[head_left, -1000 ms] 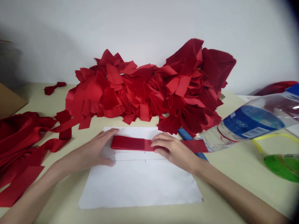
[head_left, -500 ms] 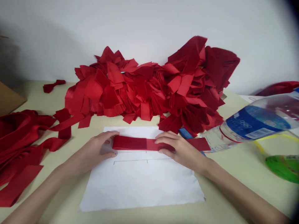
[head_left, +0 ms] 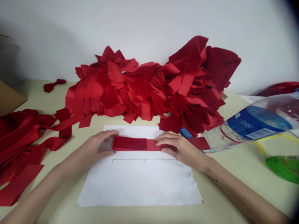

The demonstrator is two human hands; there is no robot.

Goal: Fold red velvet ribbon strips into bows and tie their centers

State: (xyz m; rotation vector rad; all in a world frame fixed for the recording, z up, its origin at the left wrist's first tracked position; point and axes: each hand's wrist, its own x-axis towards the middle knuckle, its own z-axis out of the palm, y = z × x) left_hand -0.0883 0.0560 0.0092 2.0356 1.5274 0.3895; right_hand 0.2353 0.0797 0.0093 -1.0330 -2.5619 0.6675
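A red ribbon (head_left: 129, 143), folded over on its left part, lies across a white paper sheet (head_left: 140, 183) marked with ruled black lines. My left hand (head_left: 98, 146) is at the folded end, its thumb and fingers apart on either side of the corners, near the ribbon's edges. Toward the right, my right hand (head_left: 179, 147) lies over the ribbon, fingers above and thumb at the lower edge, gripping it. The ribbon's tail runs on past this hand toward a plastic bottle (head_left: 257, 123) with a blue label. Part of the ribbon is hidden under my right hand.
A big heap of folded red ribbon pieces (head_left: 144, 90) stands against the wall. Long loose ribbon (head_left: 21, 133) lies at the left, near a small ribbon bow (head_left: 54, 85) and a cardboard box (head_left: 10, 99). A green object (head_left: 283, 168) is at the right.
The paper has turned and shifted slightly left under the ribbon, and its ruled lines now run nearly parallel to it. Both hands stay almost where they were.
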